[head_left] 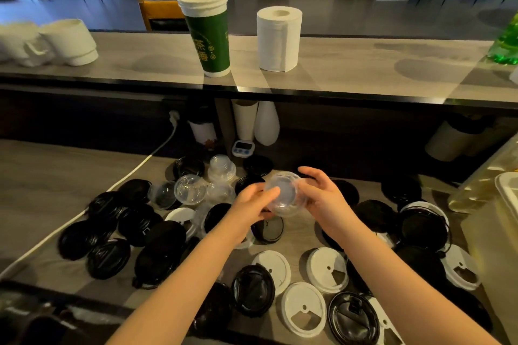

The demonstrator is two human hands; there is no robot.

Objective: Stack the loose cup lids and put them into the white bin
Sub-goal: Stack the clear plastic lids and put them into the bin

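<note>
Both my hands hold a small stack of clear dome lids (283,194) above the lower counter. My left hand (253,204) grips its left rim with thumb and fingers, and my right hand (322,194) cups its right side. Several black flat lids (154,246) and white flat lids (304,308) lie scattered on the wooden counter (42,190) around and below my arms. More clear dome lids (190,189) and a clear stack (221,169) sit left of my hands. A white bin's corner (504,204) shows at the right edge.
A raised shelf (336,70) carries stacked green paper cups (208,33), a paper roll (279,39), white mugs (67,42) and a green bottle (507,42). A white cable (117,182) runs across the counter's left. A small timer (243,147) and white vase (266,123) stand under the shelf.
</note>
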